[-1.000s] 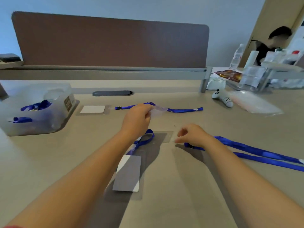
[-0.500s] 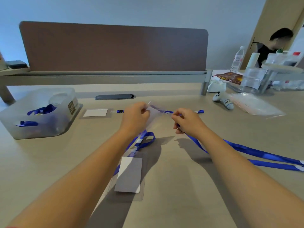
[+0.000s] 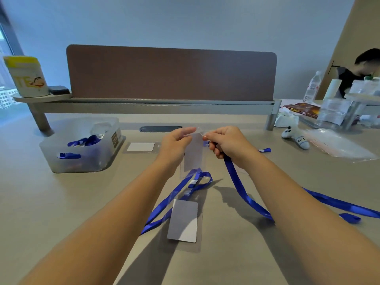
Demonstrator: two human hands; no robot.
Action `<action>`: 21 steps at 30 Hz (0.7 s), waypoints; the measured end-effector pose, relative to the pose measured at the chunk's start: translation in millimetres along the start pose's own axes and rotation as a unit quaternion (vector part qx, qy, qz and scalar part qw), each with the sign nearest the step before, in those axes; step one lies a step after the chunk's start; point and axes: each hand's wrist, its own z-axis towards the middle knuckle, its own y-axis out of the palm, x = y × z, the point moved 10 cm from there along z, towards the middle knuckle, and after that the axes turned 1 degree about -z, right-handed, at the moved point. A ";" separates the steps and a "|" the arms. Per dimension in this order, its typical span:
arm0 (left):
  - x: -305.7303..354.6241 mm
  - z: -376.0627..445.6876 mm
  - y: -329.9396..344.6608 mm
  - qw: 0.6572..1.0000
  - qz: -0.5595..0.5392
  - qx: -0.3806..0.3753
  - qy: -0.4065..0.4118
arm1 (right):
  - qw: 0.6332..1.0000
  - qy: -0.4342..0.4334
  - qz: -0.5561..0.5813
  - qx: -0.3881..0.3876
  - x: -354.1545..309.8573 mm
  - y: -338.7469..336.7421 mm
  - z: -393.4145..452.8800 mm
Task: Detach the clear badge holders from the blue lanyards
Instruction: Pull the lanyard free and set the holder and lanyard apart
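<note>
A beige desk (image 3: 61,202) fronts a brown divider (image 3: 170,75); mid-frame, left hand (image 3: 174,144) pinches a clear badge holder (image 3: 193,155), right hand (image 3: 228,144) pinches its blue lanyard (image 3: 240,188).

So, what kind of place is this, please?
Most likely a shared office. A brown divider panel stands along the back of the desk, with a cable slot in the desktop, and another person sits at the neighbouring desk, behind water bottles.

Three clear badge holders (image 3: 193,155) (image 3: 183,221) (image 3: 140,147); one storage bin (image 3: 82,147); one water bottle (image 3: 312,87); two hands (image 3: 176,144) (image 3: 228,144).
</note>
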 end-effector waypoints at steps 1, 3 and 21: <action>0.2 0.2 -2.3 1.000 0.005 0.000 0.006 | 1.000 0.006 0.004 -0.004 -0.2 2.8 0.3; 2.2 -0.1 -7.2 1.000 0.013 0.002 0.026 | 1.000 0.017 0.008 -0.013 0.1 7.8 1.0; 20.2 -5.0 -27.7 0.946 0.264 0.022 0.186 | 0.982 0.062 0.164 -0.069 -2.4 46.1 3.7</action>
